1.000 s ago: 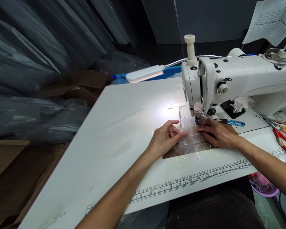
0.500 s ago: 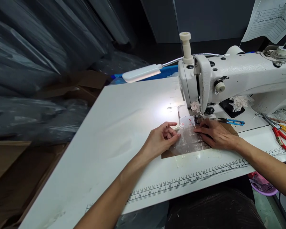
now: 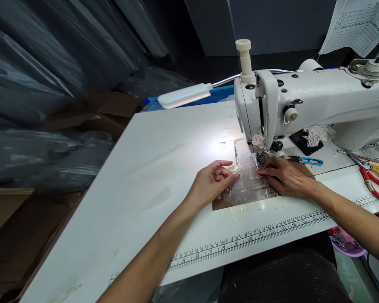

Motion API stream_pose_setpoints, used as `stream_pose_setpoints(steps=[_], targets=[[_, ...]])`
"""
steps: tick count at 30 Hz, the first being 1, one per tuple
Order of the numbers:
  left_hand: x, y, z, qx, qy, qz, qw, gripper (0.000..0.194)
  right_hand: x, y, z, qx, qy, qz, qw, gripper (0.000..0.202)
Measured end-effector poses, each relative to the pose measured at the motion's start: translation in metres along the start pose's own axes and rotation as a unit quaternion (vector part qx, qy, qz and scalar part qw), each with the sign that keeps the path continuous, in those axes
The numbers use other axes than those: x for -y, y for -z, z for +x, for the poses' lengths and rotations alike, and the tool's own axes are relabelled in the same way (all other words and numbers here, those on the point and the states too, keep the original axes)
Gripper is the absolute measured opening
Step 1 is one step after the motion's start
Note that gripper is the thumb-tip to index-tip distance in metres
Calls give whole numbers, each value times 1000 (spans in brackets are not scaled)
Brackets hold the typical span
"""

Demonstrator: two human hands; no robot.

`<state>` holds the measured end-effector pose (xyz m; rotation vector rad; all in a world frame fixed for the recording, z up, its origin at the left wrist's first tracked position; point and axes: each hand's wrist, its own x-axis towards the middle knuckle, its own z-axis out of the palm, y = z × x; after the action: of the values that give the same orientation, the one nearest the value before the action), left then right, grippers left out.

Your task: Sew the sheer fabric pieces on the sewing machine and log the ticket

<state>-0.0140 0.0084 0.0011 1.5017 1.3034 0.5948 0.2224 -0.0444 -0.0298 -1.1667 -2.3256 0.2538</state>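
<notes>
A sheer, whitish piece of fabric lies over a brown patch of the table, its far edge at the presser foot of a white sewing machine. My left hand is at the fabric's left edge, thumb and fingers closed on that edge, index finger stretched out. On the right, my right hand rests beside the presser foot, fingers bent and pressed together on the fabric's right side. Its fingertips partly cover the cloth.
Blue thread snips lie right of the needle, and red-handled scissors at the far right. A white lamp hangs over the table's back edge. A ruler strip runs along the front edge. A pink basket stands below.
The view has shifted slightly. My left fingers have curled a little more at the fabric's edge; my right hand has hardly moved.
</notes>
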Motion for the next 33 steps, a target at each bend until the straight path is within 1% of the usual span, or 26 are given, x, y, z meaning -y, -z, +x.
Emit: stream_pose_setpoints(steps=[7,13,15,20,26,33], targets=[[-2,0,0,-10,13,-7,1000,52,0,1,0,8,-22,17,1000,32],[-3,0,-1,-5,14,-11,1000,52,1,9,0,5,-40,48,998,34],[-3,0,-1,-5,14,-13,1000,52,1,12,-1,13,-31,53,998,34],[-2,0,0,-7,13,-13,1000,51,3,16,-1,46,41,35,997,33],[-2,1,0,-8,21,-12,1000,45,5,16,-1,51,39,10,998,33],[-2,0,0,-8,20,-12,1000,45,7,19,-1,62,30,7,998,32]])
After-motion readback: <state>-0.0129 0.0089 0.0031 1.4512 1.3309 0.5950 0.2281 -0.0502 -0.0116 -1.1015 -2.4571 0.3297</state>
